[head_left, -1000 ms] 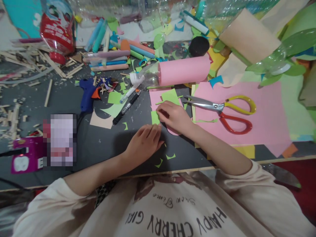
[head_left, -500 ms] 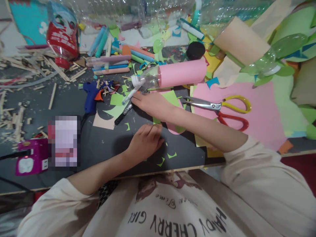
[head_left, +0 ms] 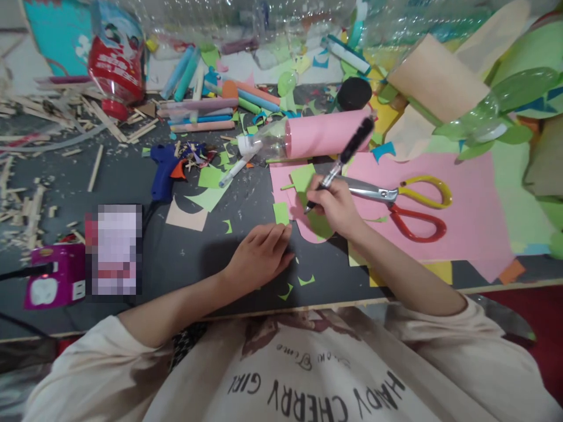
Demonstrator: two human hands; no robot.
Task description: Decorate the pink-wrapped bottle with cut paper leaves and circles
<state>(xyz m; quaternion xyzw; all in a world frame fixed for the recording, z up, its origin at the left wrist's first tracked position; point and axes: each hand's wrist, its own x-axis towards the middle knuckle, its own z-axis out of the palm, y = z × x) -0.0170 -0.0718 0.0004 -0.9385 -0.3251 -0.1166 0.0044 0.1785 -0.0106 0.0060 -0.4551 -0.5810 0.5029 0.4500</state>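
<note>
Head view: right hand (head_left: 338, 205), right of center frame, pinches the black pen (head_left: 355, 142) between thumb and fingers; forearm extends toward lower right. Pen long axis runs diagonally, tip toward lower left, rear end toward upper right. Left hand (head_left: 257, 258), center frame, lies palm down, fingers together, beside green paper piece (head_left: 280, 213); grip cannot be determined.

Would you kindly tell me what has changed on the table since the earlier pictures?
The right hand reached left, took hold of the black pen lying there and brought it back rightward, tip down over the pink paper. The left hand, scissors, glue gun and pink-wrapped bottle stayed put.
</note>
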